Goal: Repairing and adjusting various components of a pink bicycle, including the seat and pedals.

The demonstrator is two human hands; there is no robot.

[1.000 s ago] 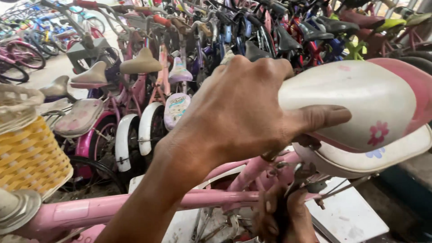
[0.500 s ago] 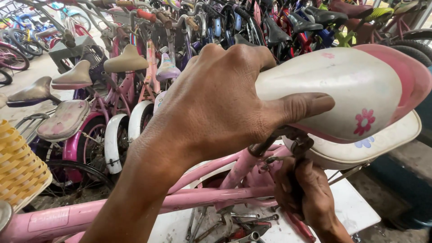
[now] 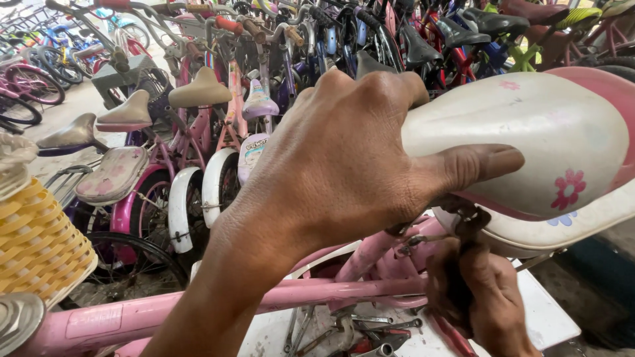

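Fingers of the left hand (image 3: 344, 158) curl over the nose of a white, glossy child's bicycle saddle with a pink rear edge and small flower prints (image 3: 529, 139), the thumb stretched flat along its side, so the saddle sits firmly held in the right half of the frame, its back end cut off by the right border. Below it, at lower right, the right hand (image 3: 483, 297) is closed around something dark just under the saddle's clamp; what it grips is too shadowed to make out, and the wrist runs off the bottom edge. A pink painted metal bicycle frame tube (image 3: 264, 301) crosses the lower part of the frame, partly hidden behind the left forearm. Beneath it, at bottom centre, loose metal hand tools (image 3: 357, 334) lie on a white board (image 3: 549, 317), half covered by the frame and hands. A yellow woven plastic basket (image 3: 40, 244) is clipped by the left edge. Rows of parked children's bicycles (image 3: 198, 132) fill the upper frame, overlapping so that single ones are hard to separate.
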